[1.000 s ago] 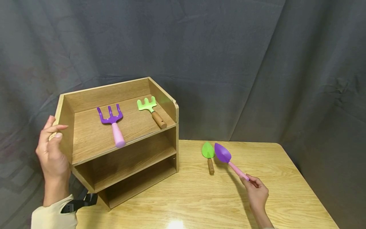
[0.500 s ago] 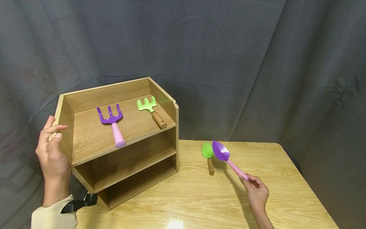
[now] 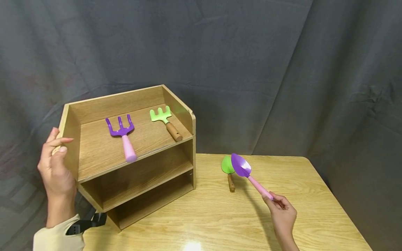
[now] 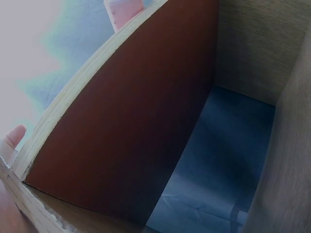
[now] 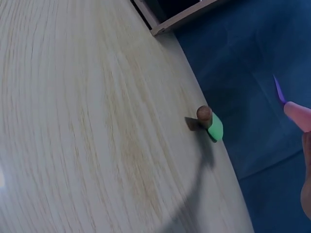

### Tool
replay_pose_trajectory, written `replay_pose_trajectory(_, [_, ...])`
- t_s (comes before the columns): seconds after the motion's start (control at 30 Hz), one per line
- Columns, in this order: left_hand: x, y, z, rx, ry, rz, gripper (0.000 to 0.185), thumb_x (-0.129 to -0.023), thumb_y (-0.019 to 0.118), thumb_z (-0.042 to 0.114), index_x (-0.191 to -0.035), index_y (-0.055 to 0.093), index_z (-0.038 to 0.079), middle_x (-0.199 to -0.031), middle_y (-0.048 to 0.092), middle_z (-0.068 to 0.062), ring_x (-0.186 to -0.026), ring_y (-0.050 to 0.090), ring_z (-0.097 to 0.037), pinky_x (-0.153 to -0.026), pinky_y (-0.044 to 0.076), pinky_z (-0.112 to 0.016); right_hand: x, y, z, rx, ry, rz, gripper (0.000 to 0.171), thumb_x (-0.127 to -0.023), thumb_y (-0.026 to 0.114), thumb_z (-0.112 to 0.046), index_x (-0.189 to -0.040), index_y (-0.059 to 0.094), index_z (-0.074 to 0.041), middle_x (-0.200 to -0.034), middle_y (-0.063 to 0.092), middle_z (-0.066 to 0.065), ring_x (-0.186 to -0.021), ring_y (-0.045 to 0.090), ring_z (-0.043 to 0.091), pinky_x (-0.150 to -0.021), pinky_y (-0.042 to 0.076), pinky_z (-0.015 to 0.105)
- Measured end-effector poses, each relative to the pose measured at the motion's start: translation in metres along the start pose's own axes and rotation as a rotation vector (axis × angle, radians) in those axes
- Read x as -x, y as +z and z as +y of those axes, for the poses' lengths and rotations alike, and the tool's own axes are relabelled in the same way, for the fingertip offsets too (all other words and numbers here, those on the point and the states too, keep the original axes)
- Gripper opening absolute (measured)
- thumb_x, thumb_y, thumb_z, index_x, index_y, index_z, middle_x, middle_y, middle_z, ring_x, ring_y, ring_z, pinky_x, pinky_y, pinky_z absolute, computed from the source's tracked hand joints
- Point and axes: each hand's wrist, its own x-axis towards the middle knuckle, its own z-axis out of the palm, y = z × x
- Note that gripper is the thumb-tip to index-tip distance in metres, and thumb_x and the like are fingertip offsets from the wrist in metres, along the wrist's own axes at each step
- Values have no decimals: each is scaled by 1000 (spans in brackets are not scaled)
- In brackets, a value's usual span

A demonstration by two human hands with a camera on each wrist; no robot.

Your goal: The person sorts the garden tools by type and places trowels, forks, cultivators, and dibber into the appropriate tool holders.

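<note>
1. Looking from the head view: the right hand [image 3: 282, 212] pinches the pink handle end of a purple trowel [image 3: 248, 174], fingers curled round it, and holds it lifted off the table [image 3: 314, 195], the blade pointing toward 10 o'clock. The blade overlaps a green trowel [image 3: 226, 166] lying on the table, brown handle toward 6 o'clock. At 9 o'clock of both stands a wooden shelf [image 3: 163, 167]. The left hand [image 3: 56, 170] grips the shelf's left wall, thumb on the front edge, fingers wrapped behind. On the top tier lie a purple fork [image 3: 122, 134] and, at its 2 o'clock, a green rake [image 3: 164, 120], well apart.

2. The left wrist view shows the shelf's left wall [image 4: 131, 126] close up, a fingertip at the 9 o'clock edge against the wood; a pink handle end peeks over at 12 o'clock.

3. The right wrist view shows the table [image 5: 73, 121] with the green trowel [image 5: 210, 124] seen end-on, and the purple trowel's pink handle [image 5: 297, 115] at 3 o'clock above the fingers.
</note>
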Motion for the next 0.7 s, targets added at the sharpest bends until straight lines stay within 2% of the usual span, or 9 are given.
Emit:
replay_pose_trajectory(0.17, [0, 0, 0, 32, -1, 2, 29, -87, 43, 1, -97, 68, -9, -142, 47, -19, -132, 38, -26, -107, 16, -26, 4, 5, -11, -15, 23, 45, 22, -72, 79, 9, -91, 69, 13, -78, 68, 8, -64, 66, 9, -59, 51, 17])
replay_pose_trajectory(0.37, [-1, 0, -1, 67, -8, 1, 27, -87, 44, 1, -94, 68, -10, -141, 47, -18, -133, 37, -26, -107, 16, -25, 9, 9, -18, -59, 4, 31, 18, -72, 76, 14, -89, 68, 13, -79, 70, 8, -67, 67, 9, -62, 51, 18])
replay_pose_trajectory(0.7, [0, 1, 1, 34, -11, 4, 28, -88, 42, 1, -94, 67, -10, -142, 47, -19, -132, 37, -26, -107, 16, -26, 17, 16, -35, -70, 11, 20, 18, -73, 74, 16, -89, 66, 15, -82, 71, 9, -72, 68, 12, -65, 52, 19])
